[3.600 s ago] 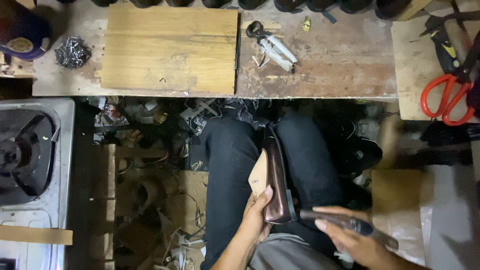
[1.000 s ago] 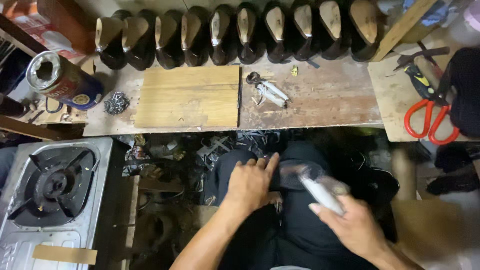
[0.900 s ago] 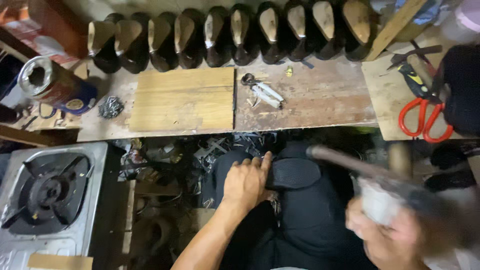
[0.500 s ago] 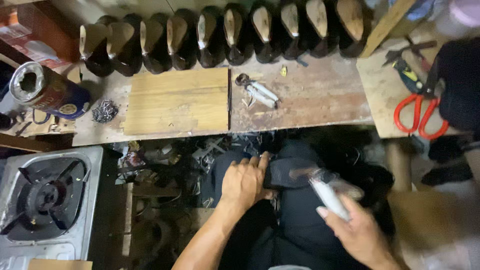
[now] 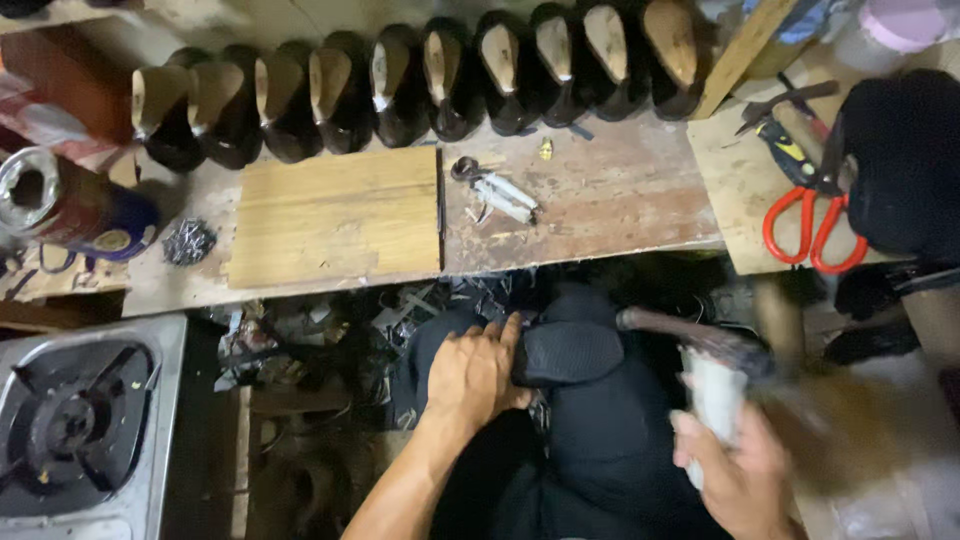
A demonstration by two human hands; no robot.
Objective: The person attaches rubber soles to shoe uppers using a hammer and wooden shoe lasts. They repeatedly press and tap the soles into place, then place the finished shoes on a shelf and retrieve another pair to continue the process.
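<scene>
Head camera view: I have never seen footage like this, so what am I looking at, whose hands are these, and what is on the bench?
One camera sits on a person's head and looks down at their lap and workbench. Their left hand steadies a black shoe sole on the knee. Their right hand grips a blurred hammer with a pale handle, raised beside the sole. On the worn wooden bench lie a pale wooden board, red-handled scissors, a small pile of dark nails and a row of black shoes on wooden lasts. A gas burner sits lower left.
</scene>
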